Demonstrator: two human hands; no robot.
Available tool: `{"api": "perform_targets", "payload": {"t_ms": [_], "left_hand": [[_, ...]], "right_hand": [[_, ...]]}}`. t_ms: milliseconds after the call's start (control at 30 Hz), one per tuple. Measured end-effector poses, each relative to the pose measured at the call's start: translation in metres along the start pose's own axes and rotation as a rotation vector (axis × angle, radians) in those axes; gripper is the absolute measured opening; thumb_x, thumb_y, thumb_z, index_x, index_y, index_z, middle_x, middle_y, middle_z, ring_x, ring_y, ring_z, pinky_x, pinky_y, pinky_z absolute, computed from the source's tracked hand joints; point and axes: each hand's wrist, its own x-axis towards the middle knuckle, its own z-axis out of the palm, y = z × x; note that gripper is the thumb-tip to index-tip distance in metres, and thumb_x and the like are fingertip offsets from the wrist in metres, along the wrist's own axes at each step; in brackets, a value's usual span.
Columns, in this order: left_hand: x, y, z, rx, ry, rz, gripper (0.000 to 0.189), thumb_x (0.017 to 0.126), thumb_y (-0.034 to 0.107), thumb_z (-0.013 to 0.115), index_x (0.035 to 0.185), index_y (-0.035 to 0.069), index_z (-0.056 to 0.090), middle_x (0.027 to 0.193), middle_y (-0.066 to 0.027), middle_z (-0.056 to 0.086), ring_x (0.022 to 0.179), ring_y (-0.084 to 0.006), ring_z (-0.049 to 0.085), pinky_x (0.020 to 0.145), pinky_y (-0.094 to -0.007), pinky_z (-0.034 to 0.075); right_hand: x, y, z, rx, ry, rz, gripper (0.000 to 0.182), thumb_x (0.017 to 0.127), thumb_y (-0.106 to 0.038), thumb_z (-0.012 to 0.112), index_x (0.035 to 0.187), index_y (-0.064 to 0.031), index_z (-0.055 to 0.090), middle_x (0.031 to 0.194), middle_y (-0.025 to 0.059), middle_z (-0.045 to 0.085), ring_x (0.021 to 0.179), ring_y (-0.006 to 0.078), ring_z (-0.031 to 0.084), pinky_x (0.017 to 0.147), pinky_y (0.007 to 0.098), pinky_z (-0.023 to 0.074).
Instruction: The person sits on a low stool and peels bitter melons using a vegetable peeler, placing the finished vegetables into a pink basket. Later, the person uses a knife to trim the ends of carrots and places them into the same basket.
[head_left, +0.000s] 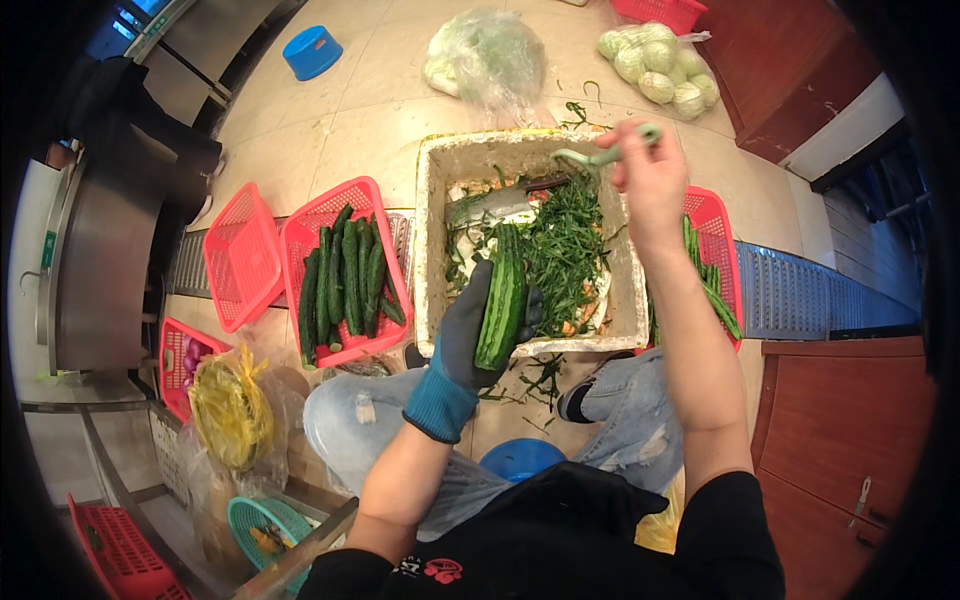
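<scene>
My left hand (469, 322), in a dark glove with a blue cuff, holds a partly peeled cucumber (502, 300) over the near edge of a foam box (531, 346). Lighter green stripes show on the cucumber. Inside the box lie many dark green peelings (559, 255) and other scraps. My bare right hand (645, 169), slightly blurred, grips a pale green peeler (600, 156) above the box's far right corner, apart from the cucumber. Left of the box, a red plastic basket (292, 225) holds several dark green cucumbers (351, 270). Striped, peeled cucumbers (716, 300) lie in another red basket (731, 247) at the right.
An empty red basket (241, 255) stands at the left. Beyond the box are bagged cabbage (487, 60), a bag of round pale green vegetables (660, 67) and a blue tub (313, 52). A person in dark clothes (142, 127) stands at the upper left. Red-brown cabinets (840, 420) flank the right.
</scene>
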Motion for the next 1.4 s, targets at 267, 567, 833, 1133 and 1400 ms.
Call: {"api": "perform_targets", "payload": {"t_ms": [267, 567, 833, 1133, 1400], "left_hand": [[0.008, -0.01, -0.024, 0.132, -0.052, 0.246, 0.048, 0.097, 0.046, 0.037, 0.121, 0.006, 0.051, 0.097, -0.0104, 0.061, 0.074, -0.0191, 0.062, 0.06, -0.0261, 0.05], [-0.003, 0.005, 0.004, 0.03, 0.08, 0.028, 0.045, 0.098, 0.042, 0.036, 0.12, 0.006, 0.052, 0.091, -0.0088, 0.06, 0.066, -0.0172, 0.056, 0.053, -0.0258, 0.045], [0.001, -0.005, -0.013, 0.016, -0.159, -0.014, 0.046, 0.099, 0.042, 0.032, 0.121, 0.006, 0.05, 0.098, -0.0128, 0.062, 0.071, -0.0206, 0.06, 0.061, -0.0286, 0.05], [0.007, -0.012, -0.02, 0.306, -0.024, 0.336, 0.042, 0.096, 0.043, 0.041, 0.118, 0.008, 0.05, 0.091, -0.0066, 0.059, 0.07, -0.0154, 0.058, 0.057, -0.0246, 0.048], [-0.006, 0.0, 0.003, 0.017, 0.022, 0.012, 0.054, 0.095, 0.048, 0.04, 0.127, 0.005, 0.048, 0.085, -0.006, 0.058, 0.063, -0.0129, 0.053, 0.05, -0.0214, 0.045]], "right_hand": [[-0.065, -0.027, 0.037, 0.194, -0.709, 0.537, 0.011, 0.092, -0.011, 0.051, 0.096, -0.0017, 0.056, 0.07, 0.0106, 0.065, 0.041, 0.0056, 0.046, 0.036, 0.0176, 0.0354], [-0.024, -0.019, 0.003, 0.288, -0.371, 0.316, 0.011, 0.092, -0.016, 0.054, 0.09, -0.0053, 0.056, 0.071, 0.0069, 0.064, 0.044, 0.0047, 0.043, 0.04, 0.0176, 0.0332], [-0.001, 0.005, 0.001, 0.011, -0.152, 0.244, 0.012, 0.093, -0.014, 0.052, 0.093, -0.0024, 0.056, 0.074, 0.0073, 0.064, 0.05, 0.0053, 0.049, 0.044, 0.0177, 0.0386], [-0.075, -0.041, 0.032, 0.263, -0.83, 0.549, 0.006, 0.093, -0.013, 0.052, 0.096, -0.0069, 0.052, 0.077, 0.0067, 0.065, 0.049, 0.0038, 0.045, 0.042, 0.0182, 0.0354], [-0.001, -0.011, -0.004, 0.057, -0.123, 0.056, 0.009, 0.095, -0.012, 0.047, 0.095, -0.0045, 0.051, 0.077, 0.0055, 0.063, 0.049, 0.0028, 0.045, 0.041, 0.0169, 0.0362]]}}
